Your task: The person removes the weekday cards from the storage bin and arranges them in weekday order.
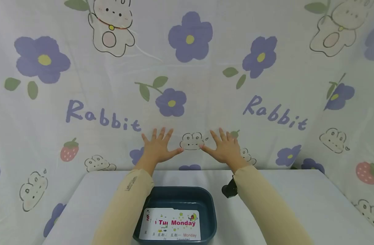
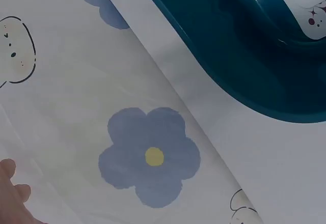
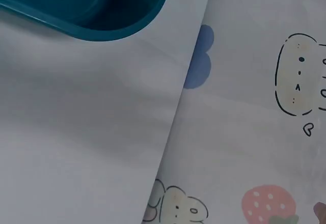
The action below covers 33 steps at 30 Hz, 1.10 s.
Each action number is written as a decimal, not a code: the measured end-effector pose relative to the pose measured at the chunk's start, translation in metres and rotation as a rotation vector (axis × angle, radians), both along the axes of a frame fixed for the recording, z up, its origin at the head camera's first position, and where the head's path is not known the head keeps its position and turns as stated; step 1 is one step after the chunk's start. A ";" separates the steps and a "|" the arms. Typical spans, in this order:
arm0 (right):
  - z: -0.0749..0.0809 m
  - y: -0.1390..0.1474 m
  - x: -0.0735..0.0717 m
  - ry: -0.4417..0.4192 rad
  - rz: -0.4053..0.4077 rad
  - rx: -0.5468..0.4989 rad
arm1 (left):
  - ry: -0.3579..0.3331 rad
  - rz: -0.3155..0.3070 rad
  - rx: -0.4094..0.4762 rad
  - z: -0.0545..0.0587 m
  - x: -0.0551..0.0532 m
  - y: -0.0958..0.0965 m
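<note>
"What carries the things?"

"A white table point(image 1: 306, 200), its far edge straight and its surface plain."

"And what stands directly on it?"

"A dark blue-green tray point(image 1: 181, 194) with rounded corners, upright, left of the table's middle. A strip of white surface separates it from the far edge."

A small cloth-walled nook, homelike in its decor: a white cloth point(image 1: 211, 85) rises behind the far edge of a plain white tabletop point(image 1: 303, 197) and continues along its left and right sides, printed with purple flowers point(image 1: 190, 39), cartoon rabbits point(image 1: 108, 39), strawberries point(image 1: 69, 153) and the word "Rabbit." Weekday cards point(image 1: 184, 229) in a dark teal tray point(image 1: 214, 217) lend a schoolroom note. Whether it stands in a house or a studio cannot be told.
</note>
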State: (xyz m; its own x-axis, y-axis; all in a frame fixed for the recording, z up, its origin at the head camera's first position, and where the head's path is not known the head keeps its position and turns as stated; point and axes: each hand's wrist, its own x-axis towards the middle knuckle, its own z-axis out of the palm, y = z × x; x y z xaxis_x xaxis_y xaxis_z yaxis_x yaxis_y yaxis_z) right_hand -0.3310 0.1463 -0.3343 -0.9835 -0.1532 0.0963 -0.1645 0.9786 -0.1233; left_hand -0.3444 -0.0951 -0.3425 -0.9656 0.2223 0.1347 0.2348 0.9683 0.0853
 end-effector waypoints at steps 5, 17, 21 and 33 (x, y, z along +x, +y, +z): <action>-0.006 -0.003 0.003 0.011 0.023 -0.031 | 0.067 -0.092 0.011 -0.007 0.001 -0.006; -0.012 -0.002 0.022 0.077 0.171 -0.113 | 0.110 -0.193 0.109 -0.026 0.026 -0.009; -0.013 0.003 0.035 0.107 0.213 -0.132 | 0.100 -0.238 0.182 -0.031 0.047 -0.010; -0.008 0.000 0.081 0.152 0.279 -0.185 | 0.177 -0.236 0.430 -0.040 0.101 -0.027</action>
